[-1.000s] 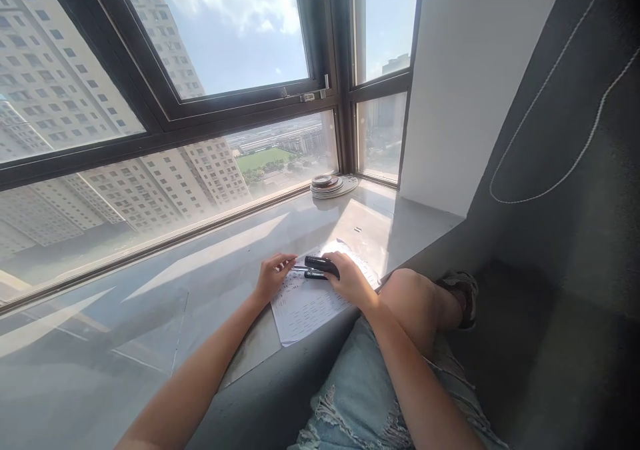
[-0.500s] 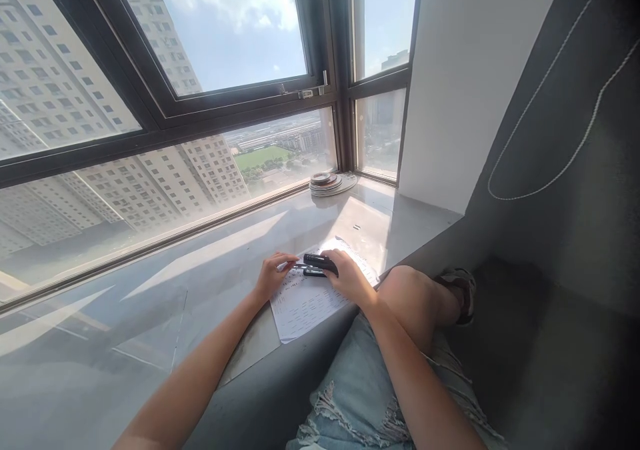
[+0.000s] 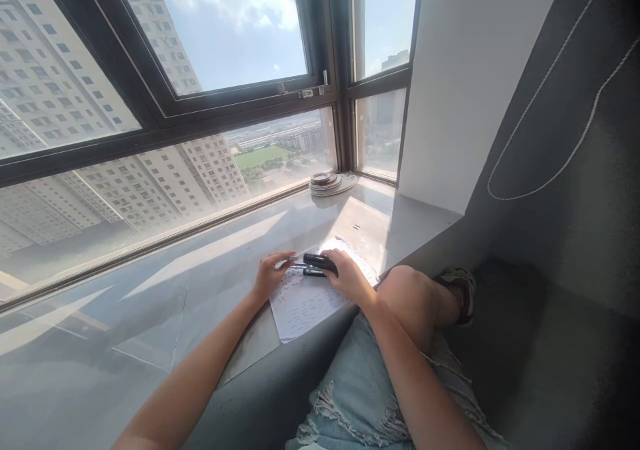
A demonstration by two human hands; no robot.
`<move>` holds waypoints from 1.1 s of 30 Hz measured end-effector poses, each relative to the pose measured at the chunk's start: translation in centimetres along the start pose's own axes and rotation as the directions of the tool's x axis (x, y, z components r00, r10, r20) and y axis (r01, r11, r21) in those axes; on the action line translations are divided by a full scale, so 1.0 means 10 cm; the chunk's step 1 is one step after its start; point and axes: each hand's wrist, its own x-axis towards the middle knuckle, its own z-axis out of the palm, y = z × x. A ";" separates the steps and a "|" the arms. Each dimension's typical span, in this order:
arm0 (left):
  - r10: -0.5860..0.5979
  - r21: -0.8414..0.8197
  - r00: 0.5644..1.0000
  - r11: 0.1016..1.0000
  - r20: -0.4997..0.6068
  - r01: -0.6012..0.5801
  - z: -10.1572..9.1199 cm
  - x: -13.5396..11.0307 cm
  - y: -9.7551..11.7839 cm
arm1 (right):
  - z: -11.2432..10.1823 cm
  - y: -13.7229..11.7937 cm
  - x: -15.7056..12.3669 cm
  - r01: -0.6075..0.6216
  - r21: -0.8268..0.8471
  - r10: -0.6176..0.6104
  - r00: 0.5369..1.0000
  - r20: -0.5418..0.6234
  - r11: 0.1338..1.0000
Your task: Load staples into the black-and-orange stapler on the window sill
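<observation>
My right hand (image 3: 346, 275) is closed around the back of a black stapler (image 3: 319, 261), whose upper and lower arms stand apart with a thin silvery part between them. Its front points left, toward my left hand (image 3: 271, 275). My left thumb and fingers pinch a small, pale strip of staples (image 3: 293, 258), just left of the stapler's front; its details are too small to make out. Under both hands lie printed sheets of paper (image 3: 305, 313) on the window ledge.
Two small silvery strips (image 3: 357, 227) lie on the ledge (image 3: 210, 263) beyond the paper. A stack of round plates or coasters (image 3: 330, 185) sits in the window corner. My bent knee (image 3: 407, 297) rests against the ledge's front edge. A beaded cord (image 3: 543, 187) hangs at the right.
My left fingers have drawn back slightly left and up from the stapler's front, and the pale strip shows more plainly between them. My right hand and the stapler stay in place.
</observation>
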 end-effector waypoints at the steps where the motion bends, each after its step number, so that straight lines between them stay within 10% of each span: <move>1: -0.012 -0.005 1.000 1.000 -0.002 0.012 0.00 0.00 -0.01 | 0.00 0.00 0.00 0.001 0.000 -0.001 1.000 0.000 1.000; 33: 0.076 0.057 0.955 0.994 0.286 -0.096 0.05 0.03 0.01 | 0.00 0.00 0.00 -0.007 0.017 0.007 1.000 0.002 1.000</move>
